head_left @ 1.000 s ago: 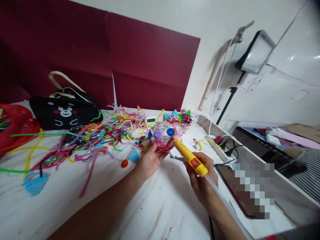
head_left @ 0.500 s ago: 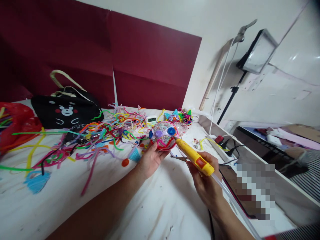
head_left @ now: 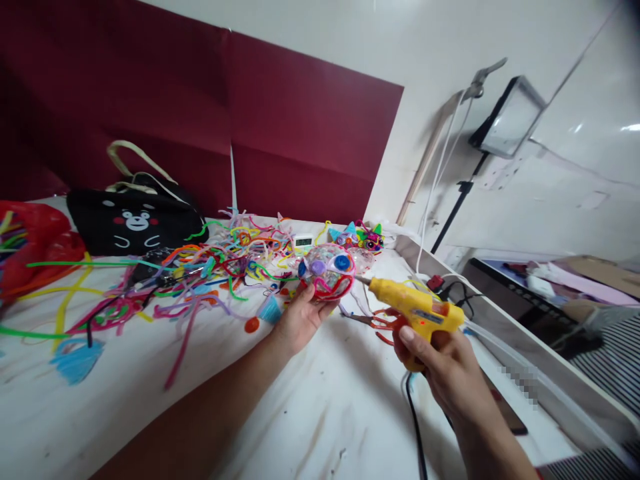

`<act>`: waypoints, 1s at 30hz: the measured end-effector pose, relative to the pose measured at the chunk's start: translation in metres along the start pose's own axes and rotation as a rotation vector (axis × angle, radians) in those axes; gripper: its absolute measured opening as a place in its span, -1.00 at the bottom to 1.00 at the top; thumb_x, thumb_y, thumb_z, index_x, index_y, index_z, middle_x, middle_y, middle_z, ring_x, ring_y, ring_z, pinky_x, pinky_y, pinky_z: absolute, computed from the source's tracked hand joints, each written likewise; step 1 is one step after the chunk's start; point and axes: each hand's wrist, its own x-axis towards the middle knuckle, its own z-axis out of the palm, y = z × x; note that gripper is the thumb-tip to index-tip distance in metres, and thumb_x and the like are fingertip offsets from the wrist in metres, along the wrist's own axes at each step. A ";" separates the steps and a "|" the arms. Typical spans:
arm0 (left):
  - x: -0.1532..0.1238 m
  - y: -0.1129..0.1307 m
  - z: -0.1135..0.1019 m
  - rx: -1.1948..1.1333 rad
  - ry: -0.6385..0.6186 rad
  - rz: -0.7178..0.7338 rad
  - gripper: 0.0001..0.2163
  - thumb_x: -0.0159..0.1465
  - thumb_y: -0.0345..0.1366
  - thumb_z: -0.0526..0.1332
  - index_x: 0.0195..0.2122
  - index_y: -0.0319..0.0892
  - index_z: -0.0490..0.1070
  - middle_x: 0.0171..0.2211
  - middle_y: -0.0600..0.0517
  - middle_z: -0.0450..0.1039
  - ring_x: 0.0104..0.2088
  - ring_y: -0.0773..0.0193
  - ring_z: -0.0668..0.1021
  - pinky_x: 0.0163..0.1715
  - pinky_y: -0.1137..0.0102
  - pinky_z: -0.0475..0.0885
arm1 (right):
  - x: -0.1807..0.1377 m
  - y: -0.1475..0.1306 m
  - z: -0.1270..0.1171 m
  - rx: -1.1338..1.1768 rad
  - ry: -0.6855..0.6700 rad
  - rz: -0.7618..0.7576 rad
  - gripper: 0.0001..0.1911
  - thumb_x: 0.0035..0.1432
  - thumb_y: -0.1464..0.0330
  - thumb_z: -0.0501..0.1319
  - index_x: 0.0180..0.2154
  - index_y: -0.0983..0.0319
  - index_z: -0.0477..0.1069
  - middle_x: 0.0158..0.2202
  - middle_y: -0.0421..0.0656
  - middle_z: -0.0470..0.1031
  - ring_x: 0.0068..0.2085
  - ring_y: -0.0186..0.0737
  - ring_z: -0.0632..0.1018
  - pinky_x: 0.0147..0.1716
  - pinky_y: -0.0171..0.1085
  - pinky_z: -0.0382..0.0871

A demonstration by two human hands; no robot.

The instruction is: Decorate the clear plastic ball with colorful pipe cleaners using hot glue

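- The left hand (head_left: 300, 320) reaches out from 7 o'clock and is closed under a clear, round ornament (head_left: 327, 272), which it holds up just above the white table (head_left: 310, 413).
- The ornament sits a little above the middle of the view; it is rimmed with red pipe cleaner, filled with coloured bits, and bears a purple and a blue button on its upper face.
- The right hand (head_left: 445, 367), at 4 o'clock, is wrapped around the grip of a yellow hot glue gun (head_left: 417, 312), thumb laid across the handle.
- The gun's metal nozzle points toward 9 o'clock, its tip just beside the ornament's right edge; whether it touches cannot be told.
- A clear glue stick (head_left: 520, 357) trails from the back of the gun toward 4 o'clock, and a black cord (head_left: 414, 427) runs down from the handle toward 6 o'clock.
- Red-handled scissors (head_left: 383, 323) lie on the table below the gun.
- A tangle of coloured pipe cleaners (head_left: 200, 273) spreads across the table at 9 o'clock from the ornament.
- A light blue tassel (head_left: 271, 310) lies near the left wrist.
- A black bear-face bag (head_left: 133, 223) stands at 10 o'clock against the dark red board (head_left: 300, 133).
- A finished cat-faced ornament (head_left: 367, 238) rests behind, at 1 o'clock from the held one.
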 end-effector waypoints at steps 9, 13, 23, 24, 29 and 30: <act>0.003 0.010 -0.002 0.036 0.032 0.079 -0.57 0.21 -0.30 0.41 0.11 -0.06 0.41 -0.08 0.02 0.64 0.00 0.12 0.64 0.18 0.06 0.45 | -0.007 -0.001 -0.002 -0.134 -0.422 0.413 -0.50 -0.07 0.06 0.48 -0.27 0.22 0.35 -0.47 -0.26 0.49 -0.57 -0.41 0.42 -0.56 -0.37 0.32; 0.002 0.008 -0.001 0.056 0.039 0.070 -0.58 0.18 -0.29 0.44 0.05 -0.08 0.43 -0.09 0.01 0.63 -0.01 0.12 0.64 0.19 0.04 0.44 | -0.004 0.014 0.002 -0.207 -0.537 0.476 -0.55 0.03 0.08 0.39 -0.22 0.20 0.29 -0.45 -0.28 0.50 -0.56 -0.38 0.48 -0.50 -0.32 0.41; -0.001 0.004 0.001 0.107 -0.022 0.084 -0.46 0.14 -0.31 0.47 0.13 0.03 0.35 -0.01 0.04 0.61 0.07 0.07 0.61 0.19 0.01 0.43 | 0.008 0.021 0.004 -1.105 -0.433 -0.018 -0.84 0.02 0.30 0.40 -0.40 0.25 0.52 -0.50 -0.12 0.60 -0.50 -0.22 0.54 -0.52 -0.32 0.21; -0.001 0.004 0.001 0.111 -0.023 0.088 -0.44 0.14 -0.31 0.47 0.14 0.04 0.33 0.01 0.04 0.60 0.07 0.08 0.61 0.19 0.02 0.43 | 0.011 0.019 0.004 -1.103 -0.431 -0.019 -0.86 0.03 0.31 0.39 -0.36 0.24 0.54 -0.49 -0.12 0.61 -0.49 -0.21 0.55 -0.51 -0.31 0.24; -0.001 0.002 -0.001 0.142 -0.035 0.098 -0.37 0.12 -0.33 0.49 0.18 0.13 0.29 0.09 0.09 0.56 0.08 0.13 0.60 0.18 0.10 0.44 | 0.034 0.002 0.010 -0.824 -0.195 -0.396 -0.79 0.24 0.31 0.25 -0.10 0.23 0.53 -0.28 -0.09 0.61 -0.30 -0.20 0.61 -0.31 -0.25 0.46; -0.001 0.001 -0.001 0.153 -0.041 0.097 -0.37 0.13 -0.34 0.48 0.18 0.14 0.29 0.10 0.10 0.55 0.10 0.13 0.58 0.17 0.11 0.44 | 0.040 -0.001 0.013 -0.736 -0.119 -0.504 -0.79 0.27 0.30 0.23 -0.09 0.23 0.52 -0.23 -0.07 0.60 -0.28 -0.20 0.61 -0.30 -0.24 0.48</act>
